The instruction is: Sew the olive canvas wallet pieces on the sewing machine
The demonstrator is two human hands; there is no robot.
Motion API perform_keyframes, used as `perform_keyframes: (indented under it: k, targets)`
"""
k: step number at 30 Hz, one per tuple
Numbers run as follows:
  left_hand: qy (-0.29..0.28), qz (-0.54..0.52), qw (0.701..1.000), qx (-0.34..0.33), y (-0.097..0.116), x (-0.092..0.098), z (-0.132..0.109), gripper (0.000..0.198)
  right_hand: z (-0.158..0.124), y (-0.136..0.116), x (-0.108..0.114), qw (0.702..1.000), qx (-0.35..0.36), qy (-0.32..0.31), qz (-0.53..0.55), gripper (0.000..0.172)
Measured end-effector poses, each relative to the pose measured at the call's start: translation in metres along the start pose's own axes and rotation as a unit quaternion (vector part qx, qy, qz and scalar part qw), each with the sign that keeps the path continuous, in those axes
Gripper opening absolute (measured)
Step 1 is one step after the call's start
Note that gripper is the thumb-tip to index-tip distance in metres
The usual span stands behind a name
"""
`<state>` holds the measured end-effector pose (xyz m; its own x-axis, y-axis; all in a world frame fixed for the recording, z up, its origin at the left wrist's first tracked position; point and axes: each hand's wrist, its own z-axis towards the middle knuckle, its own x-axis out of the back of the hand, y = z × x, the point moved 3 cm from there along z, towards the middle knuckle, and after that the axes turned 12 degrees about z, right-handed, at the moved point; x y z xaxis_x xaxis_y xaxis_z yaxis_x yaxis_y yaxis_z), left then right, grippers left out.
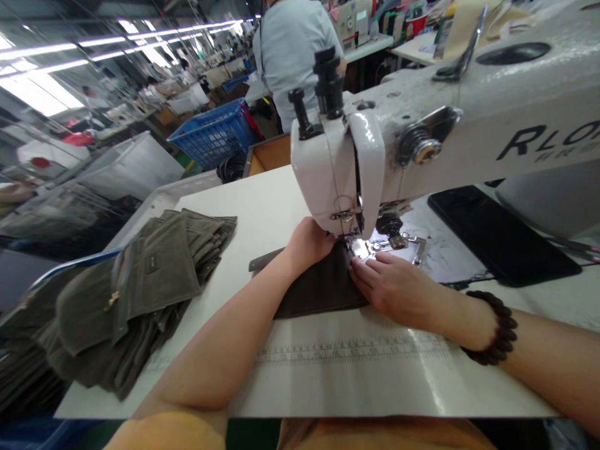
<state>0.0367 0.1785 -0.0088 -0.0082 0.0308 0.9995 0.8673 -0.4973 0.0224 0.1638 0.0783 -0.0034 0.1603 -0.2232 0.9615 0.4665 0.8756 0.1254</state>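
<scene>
A dark olive fabric piece (pixel 309 290) lies flat on the white sewing table (pixel 262 206), its far end under the presser foot (pixel 359 245) of a white sewing machine (pixel 422 144). My left hand (pixel 307 242) rests on the fabric's far edge just left of the needle, fingers curled under the machine head and hidden. My right hand (pixel 394 284) lies flat on the fabric's right edge, fingers stretched toward the presser foot. A dark bead bracelet (pixel 497 328) circles my right wrist.
A pile of several similar olive fabric pieces (pixel 140 287) sits at the table's left. A black phone (pixel 501 234) lies right of the machine. A printed ruler (pixel 351 353) runs along the table front. Behind stand a blue basket (pixel 213 131) and a person in a grey shirt (pixel 293 50).
</scene>
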Motion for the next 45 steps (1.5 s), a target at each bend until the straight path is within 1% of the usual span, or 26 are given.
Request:
perform_keyframes:
  k: [3,6,10,13,15,17,22,26,30,33,36,38,42,45]
  targets:
    - [0.027,0.020,0.997,-0.067,0.004,0.005,0.002,0.028,-0.001,-0.001,0.002,1.000,0.004,0.010,0.003,0.023]
    - [0.023,-0.008,0.996,-0.091,0.005,0.011,-0.002,0.028,-0.002,-0.005,0.004,0.999,0.020,0.026,0.004,0.024]
    - [0.039,-0.015,0.997,-0.069,0.005,0.011,-0.010,0.027,-0.004,-0.008,0.007,0.999,0.013,0.037,0.013,0.025]
    - [0.060,-0.027,0.997,-0.047,0.007,0.009,-0.011,0.026,-0.004,-0.008,0.008,0.999,0.002,0.041,0.018,0.023]
    - [0.067,-0.044,0.996,-0.048,0.008,0.010,-0.010,0.027,-0.004,-0.008,0.008,0.999,-0.001,0.047,0.016,0.023]
    - [0.058,-0.055,0.995,-0.052,0.009,0.012,-0.009,0.026,-0.003,-0.009,0.007,0.999,0.000,0.048,0.016,0.024]
    - [0.013,-0.057,0.997,-0.049,0.006,0.016,-0.007,0.027,0.000,-0.013,0.006,0.998,0.000,0.051,0.020,0.028]
    - [0.001,-0.065,0.996,-0.066,0.004,0.015,-0.005,0.024,0.000,-0.016,0.006,0.998,0.003,0.056,0.025,0.030]
    - [0.014,-0.074,0.992,-0.096,0.003,0.011,-0.003,0.027,0.000,-0.016,0.005,0.998,0.006,0.054,0.021,0.033]
    - [0.033,-0.077,0.991,-0.100,0.002,0.009,-0.002,0.028,0.001,-0.015,0.006,0.998,0.008,0.053,0.022,0.034]
    - [0.037,-0.085,0.990,-0.104,0.002,0.007,-0.002,0.025,0.001,-0.016,0.007,0.998,0.012,0.053,0.021,0.034]
    - [0.031,-0.094,0.990,-0.098,0.001,0.006,-0.002,0.024,0.001,-0.016,0.008,0.998,0.014,0.056,0.018,0.034]
    - [-0.001,-0.106,0.993,-0.048,-0.001,0.006,-0.002,0.022,0.002,-0.013,0.007,0.998,0.017,0.062,0.009,0.035]
    - [-0.002,-0.117,0.993,-0.034,-0.001,0.009,-0.002,0.023,0.003,-0.011,0.004,0.998,0.014,0.056,-0.004,0.035]
